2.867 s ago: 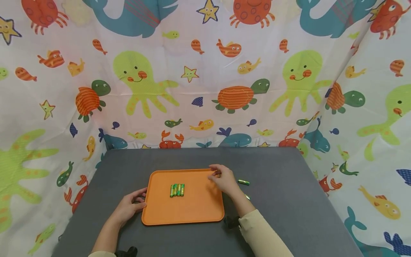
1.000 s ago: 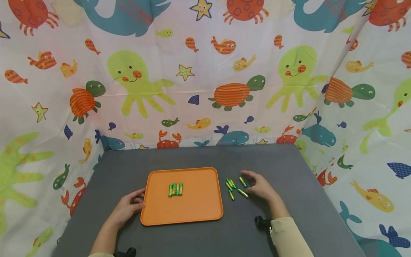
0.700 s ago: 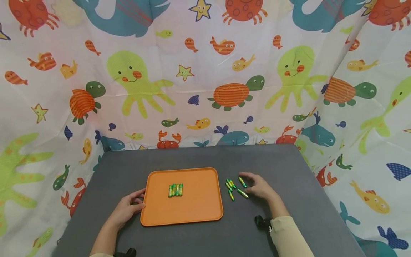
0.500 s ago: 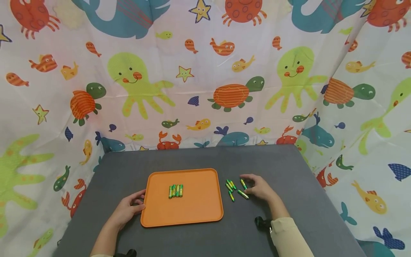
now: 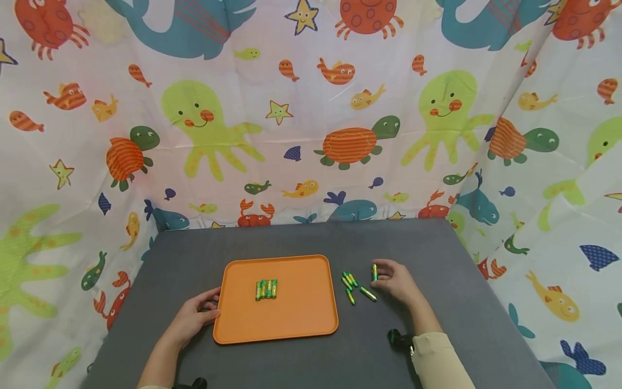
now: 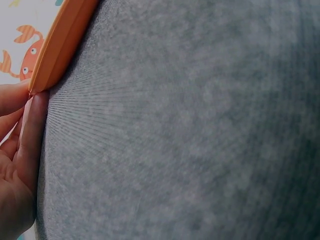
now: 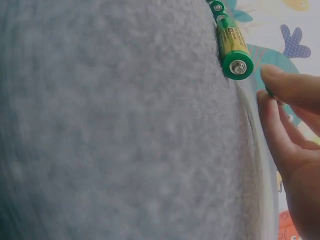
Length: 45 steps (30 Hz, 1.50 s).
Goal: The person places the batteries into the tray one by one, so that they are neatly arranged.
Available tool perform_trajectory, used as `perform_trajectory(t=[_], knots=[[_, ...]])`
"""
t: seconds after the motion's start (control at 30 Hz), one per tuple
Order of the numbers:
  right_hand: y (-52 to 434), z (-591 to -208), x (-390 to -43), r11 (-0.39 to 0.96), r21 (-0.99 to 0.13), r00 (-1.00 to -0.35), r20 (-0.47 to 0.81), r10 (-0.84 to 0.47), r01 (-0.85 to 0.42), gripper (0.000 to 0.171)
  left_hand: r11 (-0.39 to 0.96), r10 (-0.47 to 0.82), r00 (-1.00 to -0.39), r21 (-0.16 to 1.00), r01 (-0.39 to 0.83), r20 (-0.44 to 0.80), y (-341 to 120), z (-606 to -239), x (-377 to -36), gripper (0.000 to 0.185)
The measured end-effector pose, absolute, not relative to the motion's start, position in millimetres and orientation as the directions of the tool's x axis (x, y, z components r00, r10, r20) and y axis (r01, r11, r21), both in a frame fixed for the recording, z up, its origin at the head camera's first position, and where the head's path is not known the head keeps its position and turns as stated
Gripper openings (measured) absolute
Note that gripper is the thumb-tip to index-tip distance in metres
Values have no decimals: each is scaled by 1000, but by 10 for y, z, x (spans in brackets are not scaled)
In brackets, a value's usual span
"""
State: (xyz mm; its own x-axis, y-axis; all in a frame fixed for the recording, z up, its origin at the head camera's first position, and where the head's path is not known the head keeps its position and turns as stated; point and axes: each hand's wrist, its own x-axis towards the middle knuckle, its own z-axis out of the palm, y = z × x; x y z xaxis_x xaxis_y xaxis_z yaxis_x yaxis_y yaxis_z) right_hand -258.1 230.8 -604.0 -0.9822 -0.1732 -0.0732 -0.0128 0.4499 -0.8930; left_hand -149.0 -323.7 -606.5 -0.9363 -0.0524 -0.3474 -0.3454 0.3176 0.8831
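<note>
Head cam has the right hand [image 5: 396,281] pinching a green battery [image 5: 374,273] that sat slanted at its fingertips half a second ago and now lines up straight, so I'd say the reaching bit is over for this one. Other loose batteries [image 5: 367,293] lie on the desk [image 5: 272,367] just left of that hand, and further left there's the orange tray [image 5: 301,302] with a row of four batteries [image 5: 269,289] on it, while the left hand [image 5: 194,313] grips the rim right beside it

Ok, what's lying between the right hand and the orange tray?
In the head view, several loose green batteries lie on the gray table between the orange tray and the right hand, which holds another battery.
</note>
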Motion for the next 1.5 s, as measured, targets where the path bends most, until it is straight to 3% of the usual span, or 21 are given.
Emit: perform_trajectory(t=[0.27,0.73,1.5], knots=[[2281,-5972,-2577,387,-921,-981,-28,-194,-50,65,317,-47,-947,895,-316,-317,-3242,-6044,-1517,64],[2009,-5515,-2508,183,-983,-973,-27,-230,-16,66,311,-42,-946,895,-319,-322,-3235,-6055,-1489,64],[1265,-5393,-2540,203,-979,-949,-35,-314,-31,59,294,-38,-946,901,-319,-322,-3250,-6065,-1492,65]])
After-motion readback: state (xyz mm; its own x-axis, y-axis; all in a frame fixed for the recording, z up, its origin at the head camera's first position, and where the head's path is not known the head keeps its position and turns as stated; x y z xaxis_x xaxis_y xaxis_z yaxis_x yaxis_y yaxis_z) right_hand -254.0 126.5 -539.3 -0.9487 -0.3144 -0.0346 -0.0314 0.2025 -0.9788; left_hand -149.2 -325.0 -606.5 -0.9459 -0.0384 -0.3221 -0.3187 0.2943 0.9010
